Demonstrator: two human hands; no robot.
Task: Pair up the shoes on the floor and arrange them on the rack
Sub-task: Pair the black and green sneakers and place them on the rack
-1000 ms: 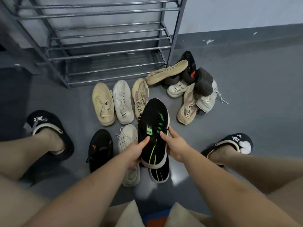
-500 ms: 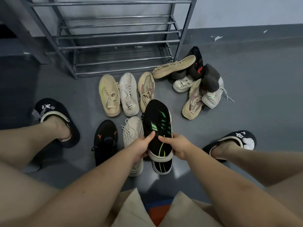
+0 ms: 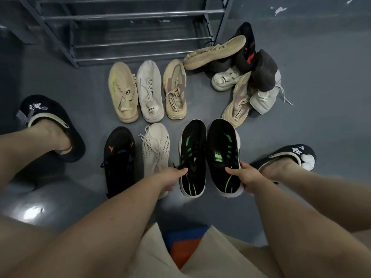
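Observation:
Two matching black sneakers with green stripes lie side by side in front of me. My left hand (image 3: 174, 177) pinches the left black-green sneaker (image 3: 193, 149) at its opening. My right hand (image 3: 244, 176) grips the heel end of the right black-green sneaker (image 3: 221, 145). Left of them sit a white knit sneaker (image 3: 155, 149) and a black sneaker with orange marks (image 3: 120, 155). Farther back stand a beige sneaker (image 3: 123, 91), a white sneaker (image 3: 149, 89) and a tan sneaker (image 3: 174, 87). The grey metal shoe rack (image 3: 128, 37) stands empty at the top.
A heap of several mixed shoes (image 3: 247, 73) lies at the upper right, beside the rack's right post. My feet in dark slippers rest on the grey floor, the left slipper (image 3: 50, 125) and the right slipper (image 3: 289, 157). Bare floor stretches to the right.
The black-green sneaker I held in both hands above its partner now sits to the right of it. My left hand has shifted onto the other sneaker. The view has tilted down.

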